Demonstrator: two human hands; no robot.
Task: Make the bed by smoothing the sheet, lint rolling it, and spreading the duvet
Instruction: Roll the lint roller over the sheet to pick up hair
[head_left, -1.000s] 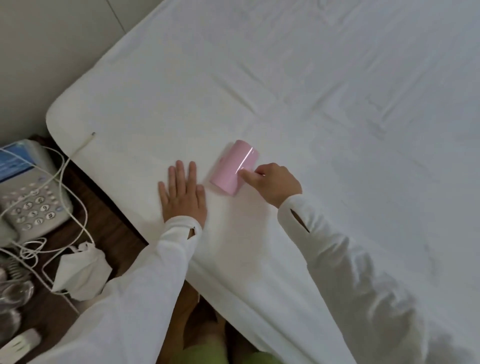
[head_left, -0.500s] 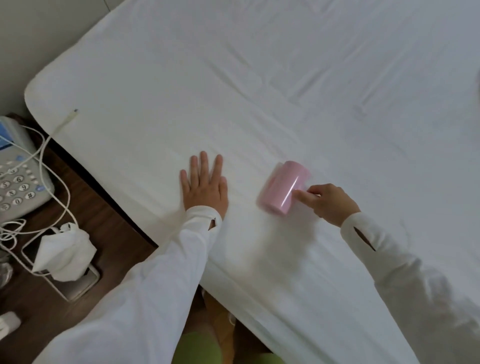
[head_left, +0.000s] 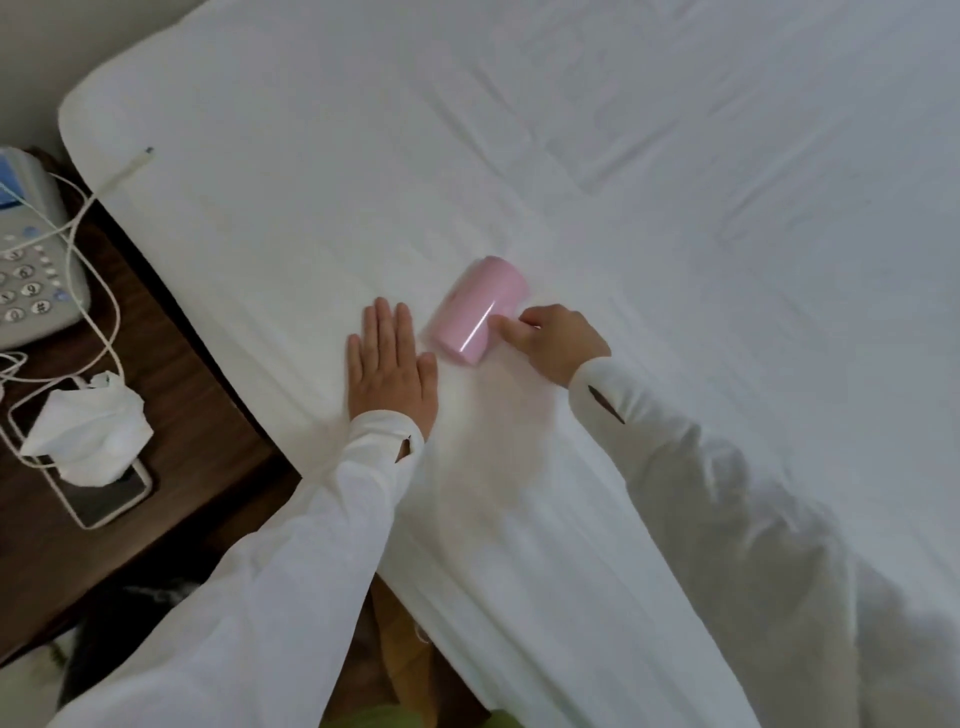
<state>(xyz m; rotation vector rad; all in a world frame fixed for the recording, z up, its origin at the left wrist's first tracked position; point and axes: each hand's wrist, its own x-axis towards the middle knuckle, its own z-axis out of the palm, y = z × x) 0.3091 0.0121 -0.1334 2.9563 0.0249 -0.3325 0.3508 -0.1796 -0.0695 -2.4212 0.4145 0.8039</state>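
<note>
A white sheet (head_left: 649, 218) covers the bed, with creases running across its middle and right. A pink lint roller (head_left: 475, 307) lies on the sheet near the bed's left edge. My right hand (head_left: 553, 340) grips its handle from the right, fingers curled, index finger against the roll's end. My left hand (head_left: 389, 364) presses flat on the sheet just left of the roller, fingers straight and together. The handle itself is hidden inside my right hand. No duvet is in view.
A dark wooden nightstand (head_left: 197, 431) stands left of the bed with a desk phone (head_left: 31, 260), white cables (head_left: 98, 270), a crumpled white face mask (head_left: 85, 428) and a smartphone (head_left: 104, 499) under it. A cable end (head_left: 136, 161) lies on the sheet corner.
The roller and my right hand have moved back left, close beside my left hand again, after being further right half a second ago. My left hand stays flat on the sheet.
</note>
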